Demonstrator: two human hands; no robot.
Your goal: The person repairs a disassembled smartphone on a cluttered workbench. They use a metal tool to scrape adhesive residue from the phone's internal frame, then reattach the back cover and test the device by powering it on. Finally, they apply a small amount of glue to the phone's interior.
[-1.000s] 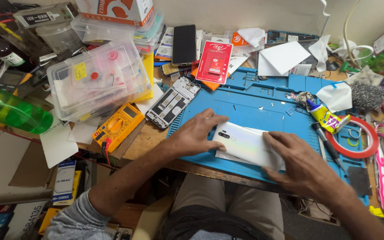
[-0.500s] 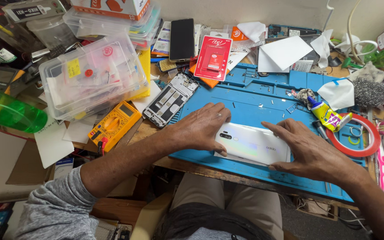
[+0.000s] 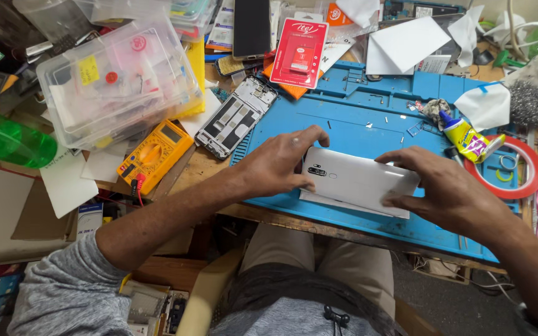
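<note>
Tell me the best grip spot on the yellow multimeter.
Grip the multimeter across its two long sides, mid-body, coming from above. It lies flat and face up, tilted on the desk edge; its ends are crowded by the plastic box and the leads.

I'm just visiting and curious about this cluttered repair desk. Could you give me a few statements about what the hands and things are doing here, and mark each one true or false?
1. Both hands press on a white phone lying back-up on the blue mat. True.
2. The left hand holds the yellow meter. False: the meter lies untouched on the desk, left of that hand.
3. The right hand covers the phone's right end. True.
4. The green bottle stands upright on the mat. False: it lies on its side at the far left, off the mat.
5. A red roll of tape lies right of the phone. True.
</note>
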